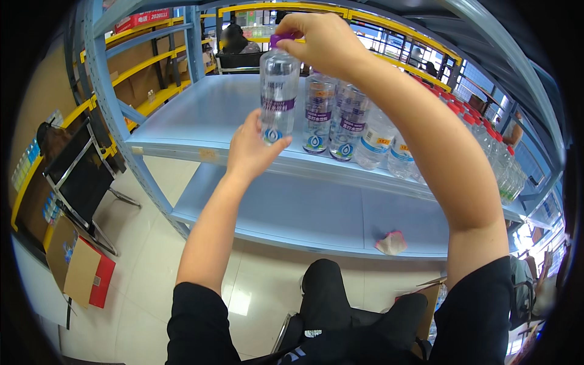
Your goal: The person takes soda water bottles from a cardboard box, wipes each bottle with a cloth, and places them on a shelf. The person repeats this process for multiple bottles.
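Both hands are on one clear plastic bottle (279,86) with a purple cap, held upright at the front of the blue metal shelf (200,107). My right hand (312,39) pinches the purple cap from above. Lower down, my left hand (255,148) grips the bottle near its base, thumb in front. Whether the base touches the shelf cannot be told. Just right of it stand several similar bottles (318,114) with purple labels, then bottles with blue labels (375,141), partly covered by my right forearm.
Many red-capped bottles (490,141) fill the shelf's right end. A crumpled cloth (391,243) lies on the lower shelf. An upright blue post (109,82) bounds the left. A folding chair (82,169) and open carton (86,273) stand left; other people sit beyond the shelving.
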`<control>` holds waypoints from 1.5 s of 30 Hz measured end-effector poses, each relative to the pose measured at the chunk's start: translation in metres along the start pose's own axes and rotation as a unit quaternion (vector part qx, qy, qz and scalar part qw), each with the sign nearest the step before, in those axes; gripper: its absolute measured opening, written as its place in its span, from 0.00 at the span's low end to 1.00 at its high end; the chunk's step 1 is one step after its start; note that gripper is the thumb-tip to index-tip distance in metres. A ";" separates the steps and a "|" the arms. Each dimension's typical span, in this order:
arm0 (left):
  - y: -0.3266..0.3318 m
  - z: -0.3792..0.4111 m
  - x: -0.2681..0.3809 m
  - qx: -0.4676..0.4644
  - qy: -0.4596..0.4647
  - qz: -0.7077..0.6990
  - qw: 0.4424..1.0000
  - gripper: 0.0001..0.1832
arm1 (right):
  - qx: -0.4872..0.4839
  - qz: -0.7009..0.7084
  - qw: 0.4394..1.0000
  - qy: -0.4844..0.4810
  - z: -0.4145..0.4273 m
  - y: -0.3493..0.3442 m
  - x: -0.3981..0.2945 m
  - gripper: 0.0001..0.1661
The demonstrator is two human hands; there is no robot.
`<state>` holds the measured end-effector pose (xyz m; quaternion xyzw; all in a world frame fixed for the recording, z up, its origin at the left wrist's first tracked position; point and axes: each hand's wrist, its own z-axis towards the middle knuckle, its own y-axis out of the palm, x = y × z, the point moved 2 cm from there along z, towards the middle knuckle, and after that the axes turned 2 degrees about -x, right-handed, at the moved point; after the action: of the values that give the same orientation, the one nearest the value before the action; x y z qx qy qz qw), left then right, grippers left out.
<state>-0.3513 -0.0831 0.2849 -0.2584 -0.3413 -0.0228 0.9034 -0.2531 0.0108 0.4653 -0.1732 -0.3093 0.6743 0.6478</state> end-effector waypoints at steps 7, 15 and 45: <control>0.025 0.064 -0.016 -0.028 -0.013 0.044 0.999 0.38 | -0.073 -0.102 0.992 0.003 0.039 0.041 0.058 0.18; 0.065 0.120 -0.057 -0.086 -0.058 0.074 0.992 0.42 | -0.274 -0.087 0.952 0.101 0.064 0.076 0.111 0.23; 0.145 0.163 -0.107 -0.086 -0.083 0.021 0.993 0.39 | -0.382 -0.107 0.914 0.083 0.075 0.144 0.188 0.21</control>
<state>-0.5004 0.1064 0.2559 -0.3433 -0.4063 -0.0116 0.8467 -0.4303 0.1849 0.4607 -0.4286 -0.5056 0.4142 0.6239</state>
